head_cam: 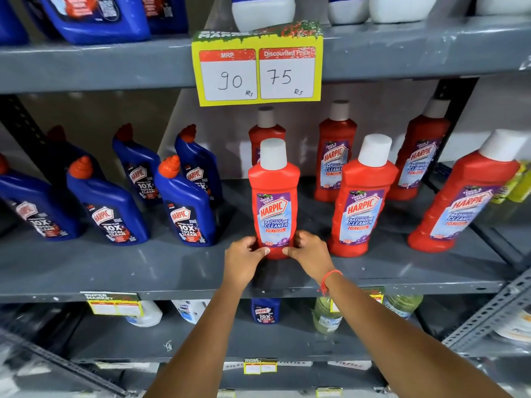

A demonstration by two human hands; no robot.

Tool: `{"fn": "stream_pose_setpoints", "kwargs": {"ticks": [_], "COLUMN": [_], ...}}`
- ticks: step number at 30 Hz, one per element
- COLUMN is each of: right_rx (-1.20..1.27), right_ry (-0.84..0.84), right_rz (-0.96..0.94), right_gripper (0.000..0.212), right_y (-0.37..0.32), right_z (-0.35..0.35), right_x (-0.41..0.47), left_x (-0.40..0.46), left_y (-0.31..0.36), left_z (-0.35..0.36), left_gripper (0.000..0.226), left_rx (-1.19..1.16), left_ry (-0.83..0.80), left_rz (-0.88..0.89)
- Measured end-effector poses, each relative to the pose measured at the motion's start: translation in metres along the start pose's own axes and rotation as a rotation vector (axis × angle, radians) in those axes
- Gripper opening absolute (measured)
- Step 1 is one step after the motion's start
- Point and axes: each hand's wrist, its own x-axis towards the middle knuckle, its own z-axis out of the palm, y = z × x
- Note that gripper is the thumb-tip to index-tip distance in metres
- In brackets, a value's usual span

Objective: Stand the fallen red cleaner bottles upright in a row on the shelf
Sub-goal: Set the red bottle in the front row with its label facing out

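A red cleaner bottle (273, 193) with a white cap stands upright at the front middle of the grey shelf (172, 268). My left hand (244, 258) grips its base from the left and my right hand (309, 254) grips it from the right. To its right two more red bottles (362, 196) (465, 193) stand in the front row. Three red bottles (265, 130) (334, 153) (418, 156) stand behind them near the back wall. No red bottle lies on its side in view.
Several blue cleaner bottles (184, 202) with orange caps stand on the left half of the shelf. A yellow price tag (257, 67) hangs from the shelf above. Yellow-green bottles (517, 182) sit at the far right. A lower shelf holds more bottles.
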Motion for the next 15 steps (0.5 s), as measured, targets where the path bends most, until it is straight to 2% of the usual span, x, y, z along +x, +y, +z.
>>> {"fn": "stream_pose_setpoints", "kwargs": {"ticks": [15], "right_rx": [-0.023], "right_ry": [0.007], "right_rz": [-0.016], "right_gripper": [0.036], "right_y": [-0.0039], "right_z": [0.0053], "right_x": [-0.0052], "left_x": [0.0013], "left_y": [-0.0022], "left_z": [-0.0056], "left_gripper": [0.031], "left_rx": [0.031], "left_ry": [-0.019], "left_rz": [0.012]}}
